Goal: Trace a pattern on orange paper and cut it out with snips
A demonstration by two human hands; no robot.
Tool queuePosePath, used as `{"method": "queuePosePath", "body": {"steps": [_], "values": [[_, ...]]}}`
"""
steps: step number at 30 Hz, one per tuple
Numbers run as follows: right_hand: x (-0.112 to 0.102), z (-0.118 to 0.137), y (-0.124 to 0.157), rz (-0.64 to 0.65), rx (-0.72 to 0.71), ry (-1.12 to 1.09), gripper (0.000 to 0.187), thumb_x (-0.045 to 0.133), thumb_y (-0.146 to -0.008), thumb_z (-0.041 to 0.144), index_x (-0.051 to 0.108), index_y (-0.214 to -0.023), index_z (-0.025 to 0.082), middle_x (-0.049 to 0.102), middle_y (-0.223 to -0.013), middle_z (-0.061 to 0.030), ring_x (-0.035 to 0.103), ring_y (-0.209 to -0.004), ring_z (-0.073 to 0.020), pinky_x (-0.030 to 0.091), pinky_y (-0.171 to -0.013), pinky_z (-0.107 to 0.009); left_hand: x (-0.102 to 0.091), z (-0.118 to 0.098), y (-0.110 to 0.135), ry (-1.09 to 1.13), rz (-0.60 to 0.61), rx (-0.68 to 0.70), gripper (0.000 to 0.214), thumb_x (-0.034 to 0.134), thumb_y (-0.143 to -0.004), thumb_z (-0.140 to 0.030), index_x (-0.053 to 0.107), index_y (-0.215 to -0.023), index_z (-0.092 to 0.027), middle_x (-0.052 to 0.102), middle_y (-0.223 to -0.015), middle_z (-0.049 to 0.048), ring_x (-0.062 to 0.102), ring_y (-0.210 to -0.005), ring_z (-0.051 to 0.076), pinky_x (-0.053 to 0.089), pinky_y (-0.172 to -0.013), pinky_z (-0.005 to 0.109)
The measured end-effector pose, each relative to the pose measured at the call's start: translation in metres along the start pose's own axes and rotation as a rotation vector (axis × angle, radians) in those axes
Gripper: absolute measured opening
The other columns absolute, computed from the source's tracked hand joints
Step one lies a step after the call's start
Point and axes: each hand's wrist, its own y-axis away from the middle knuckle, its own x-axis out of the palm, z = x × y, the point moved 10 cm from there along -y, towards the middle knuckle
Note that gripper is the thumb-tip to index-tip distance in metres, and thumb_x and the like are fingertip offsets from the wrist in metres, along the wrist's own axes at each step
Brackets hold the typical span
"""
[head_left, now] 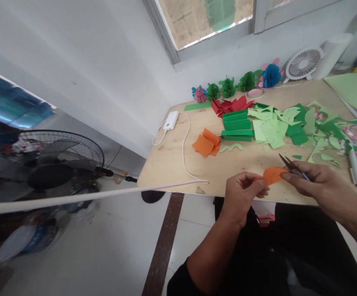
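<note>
My left hand (243,190) pinches the left side of a small orange paper piece (272,174) just above the table's near edge. My right hand (311,181) touches the same piece on its right side and grips a pair of small dark scissors (290,165), whose blades point up and to the left over the paper. Both hands are closed. A stack of folded orange paper (207,143) lies farther back on the wooden table (172,160).
Folded green strips (237,124), red paper (230,105) and light green scraps (274,127) cover the table's middle. Paper flowers (228,87) line the wall, beside a small white fan (303,63). A power bank (170,121) with cable lies left. A marker (355,166) lies right. A floor fan (55,164) stands left.
</note>
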Motion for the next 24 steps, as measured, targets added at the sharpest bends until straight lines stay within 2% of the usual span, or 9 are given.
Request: {"method": "queuePosePath", "body": {"steps": [3, 6, 8, 11, 16, 19, 24], "values": [[-0.003, 0.002, 0.001, -0.053, -0.01, -0.022, 0.054, 0.077, -0.064, 0.075, 0.07, -0.076, 0.023, 0.06, -0.069, -0.0023, 0.046, -0.061, -0.0139, 0.035, -0.05, -0.027, 0.001, 0.003, 0.0, -0.007, -0.006, 0.004, 0.024, 0.085, -0.064, -0.031, 0.068, -0.068, -0.015, 0.067, -0.057, 0.001, 0.058, -0.053, 0.009, 0.044, -0.06, 0.022], [-0.004, -0.005, 0.012, -0.144, -0.004, -0.176, 0.049, 0.071, -0.075, 0.071, 0.068, -0.083, 0.023, 0.049, -0.063, 0.0015, 0.039, -0.057, -0.0121, 0.03, -0.048, -0.026, -0.001, 0.005, 0.0, 0.102, -0.067, 0.039, 0.025, 0.084, -0.064, -0.031, 0.065, -0.068, -0.015, 0.068, -0.06, 0.0006, 0.06, -0.055, 0.01, 0.047, -0.062, 0.024], [0.001, -0.011, 0.022, -0.167, -0.018, -0.259, 0.049, 0.06, -0.086, 0.069, 0.06, -0.071, 0.022, 0.043, -0.059, 0.0024, 0.035, -0.054, -0.011, 0.03, -0.049, -0.027, 0.0, 0.006, 0.0, 0.204, -0.105, 0.061, 0.026, 0.085, -0.064, -0.031, 0.063, -0.069, -0.016, 0.068, -0.064, -0.0004, 0.064, -0.06, 0.011, 0.05, -0.068, 0.026], [0.019, -0.019, 0.037, -0.12, -0.019, -0.203, 0.059, 0.049, -0.094, 0.065, 0.046, -0.053, 0.022, 0.04, -0.054, 0.0012, 0.036, -0.052, -0.0111, 0.033, -0.052, -0.028, 0.003, 0.008, 0.0, 0.304, -0.151, 0.075, 0.03, 0.087, -0.062, -0.03, 0.062, -0.07, -0.016, 0.067, -0.069, -0.0011, 0.068, -0.067, 0.013, 0.052, -0.075, 0.028], [0.04, -0.026, 0.045, -0.055, 0.019, -0.095, 0.062, 0.044, -0.094, 0.069, 0.044, -0.053, 0.023, 0.038, -0.053, 0.0014, 0.038, -0.051, -0.0118, 0.036, -0.052, -0.028, 0.014, 0.01, 0.003, 0.301, -0.159, 0.097, 0.028, 0.084, -0.065, -0.029, 0.06, -0.068, -0.016, 0.066, -0.067, -0.0008, 0.062, -0.063, 0.011, 0.05, -0.075, 0.027], [0.042, -0.02, 0.043, -0.049, 0.012, -0.077, 0.064, 0.042, -0.093, 0.072, 0.043, -0.052, 0.023, 0.038, -0.05, 0.0011, 0.038, -0.049, -0.0118, 0.038, -0.05, -0.028, 0.018, 0.008, 0.005, 0.258, -0.159, 0.127, 0.024, 0.08, -0.069, -0.027, 0.059, -0.066, -0.017, 0.062, -0.062, -0.0019, 0.055, -0.058, 0.009, 0.048, -0.069, 0.025], [0.045, -0.008, 0.042, -0.046, 0.003, -0.096, 0.067, 0.043, -0.091, 0.075, 0.041, -0.048, 0.024, 0.037, -0.047, 0.0008, 0.036, -0.045, -0.0113, 0.038, -0.045, -0.027, 0.017, 0.003, 0.006, 0.222, -0.171, 0.162, 0.025, 0.08, -0.069, -0.028, 0.059, -0.063, -0.017, 0.059, -0.061, -0.0019, 0.054, -0.059, 0.009, 0.047, -0.067, 0.025]]}}
